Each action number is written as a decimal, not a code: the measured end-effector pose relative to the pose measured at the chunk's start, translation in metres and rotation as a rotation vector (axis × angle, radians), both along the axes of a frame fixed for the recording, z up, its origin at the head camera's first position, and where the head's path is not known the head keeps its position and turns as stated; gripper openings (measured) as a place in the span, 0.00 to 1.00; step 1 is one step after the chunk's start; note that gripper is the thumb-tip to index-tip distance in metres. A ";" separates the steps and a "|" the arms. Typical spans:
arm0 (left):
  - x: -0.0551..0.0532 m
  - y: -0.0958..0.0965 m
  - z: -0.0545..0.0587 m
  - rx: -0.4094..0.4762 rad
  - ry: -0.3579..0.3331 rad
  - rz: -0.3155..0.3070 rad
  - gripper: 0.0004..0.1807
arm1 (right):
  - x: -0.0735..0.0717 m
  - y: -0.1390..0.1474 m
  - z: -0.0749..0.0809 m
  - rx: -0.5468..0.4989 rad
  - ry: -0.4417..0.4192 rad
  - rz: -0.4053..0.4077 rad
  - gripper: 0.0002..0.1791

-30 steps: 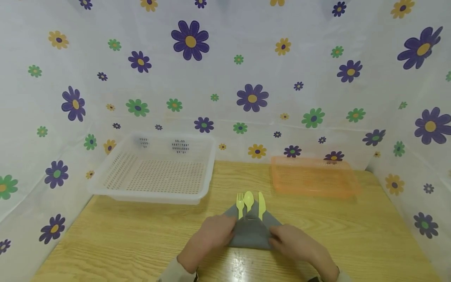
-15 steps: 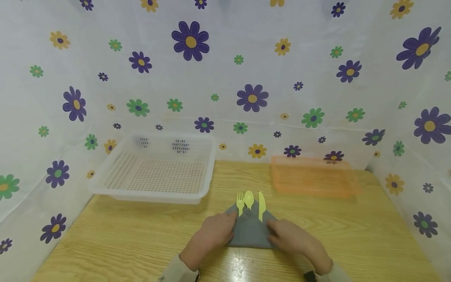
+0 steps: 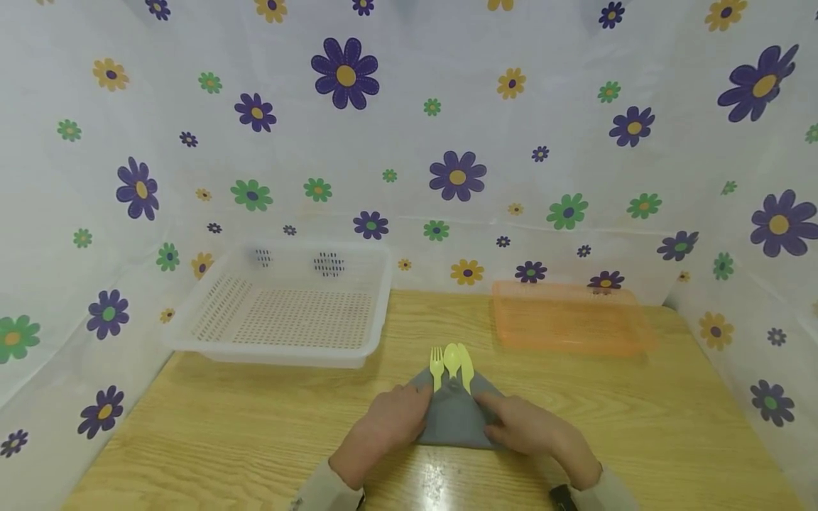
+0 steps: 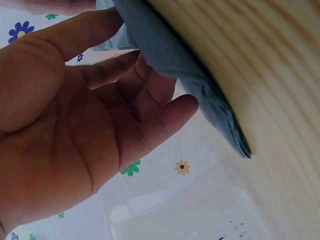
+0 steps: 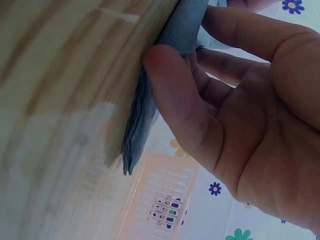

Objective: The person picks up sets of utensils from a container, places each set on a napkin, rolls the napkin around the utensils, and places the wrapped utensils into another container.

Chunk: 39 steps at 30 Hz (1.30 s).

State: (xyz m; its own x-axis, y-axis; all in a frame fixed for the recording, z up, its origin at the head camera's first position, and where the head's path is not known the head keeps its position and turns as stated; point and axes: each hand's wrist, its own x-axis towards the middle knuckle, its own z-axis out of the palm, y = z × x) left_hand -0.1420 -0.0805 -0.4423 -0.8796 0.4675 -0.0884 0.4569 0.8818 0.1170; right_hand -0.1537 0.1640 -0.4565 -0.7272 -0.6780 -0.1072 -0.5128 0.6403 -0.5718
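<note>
On the wooden table lies a folded grey napkin (image 3: 452,422) with a pocket facing away from me. A pale yellow fork (image 3: 437,363), spoon (image 3: 452,357) and knife (image 3: 466,366) stick out of its top side by side, their handles hidden inside. The knife leans in against the spoon. My left hand (image 3: 397,417) grips the napkin's left side; the left wrist view has its curled fingers at the layered cloth edge (image 4: 155,45). My right hand (image 3: 527,424) holds the right side, index finger stretched over the fold below the knife.
A white perforated basket (image 3: 281,355) stands at the back left of the table (image 3: 255,426). At the back right is a shallow orange basket (image 3: 575,344). A flowered white sheet (image 3: 409,128) hangs behind and along both sides.
The knife has shifted left and tilted towards the spoon. My right hand has moved slightly up and inward over the napkin's right fold. The left hand stays almost in place.
</note>
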 end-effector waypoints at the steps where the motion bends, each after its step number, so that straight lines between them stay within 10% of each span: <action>1: 0.000 0.000 0.001 0.003 0.002 0.004 0.12 | 0.000 0.000 0.000 0.000 -0.007 -0.003 0.25; 39: 0.005 -0.001 0.007 0.047 -0.044 -0.051 0.17 | -0.010 -0.002 0.003 -0.077 -0.064 -0.046 0.10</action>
State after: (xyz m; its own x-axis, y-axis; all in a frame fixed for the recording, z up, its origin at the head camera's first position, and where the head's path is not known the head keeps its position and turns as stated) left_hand -0.1367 -0.0818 -0.4354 -0.8502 0.5162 -0.1032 0.4946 0.8505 0.1789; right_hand -0.1640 0.1616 -0.4540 -0.7512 -0.6520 -0.1030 -0.4448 0.6153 -0.6508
